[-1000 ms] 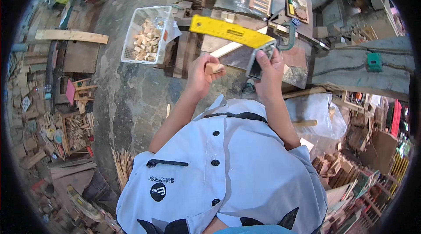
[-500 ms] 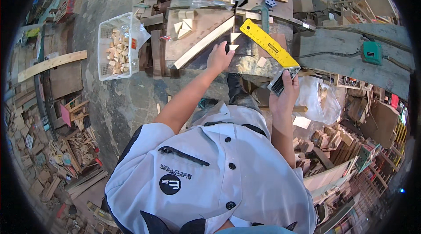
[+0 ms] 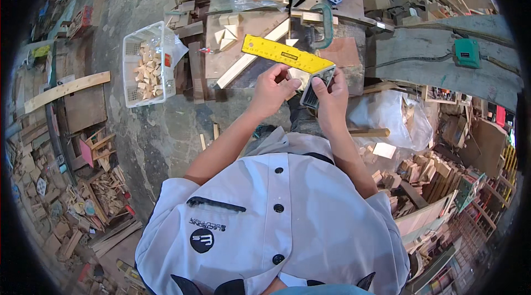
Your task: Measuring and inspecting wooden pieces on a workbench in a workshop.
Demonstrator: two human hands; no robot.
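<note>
Yellow square ruler (image 3: 286,53) held up over the workbench (image 3: 243,51), head view. Right hand (image 3: 331,93) fingers curled tight round its dark handle end. Left hand (image 3: 272,89) pinches a small pale wood block (image 3: 299,77) against the blade's underside. White basket (image 3: 147,64) of wood offcuts sits left, green clamp (image 3: 326,24) behind.

I can't see the small wooden piece (image 3: 298,77) whole; my left hand (image 3: 271,90) and the yellow square (image 3: 287,54) cover part of it. The square's dark handle (image 3: 314,91) sits half behind my right hand (image 3: 332,96).
</note>
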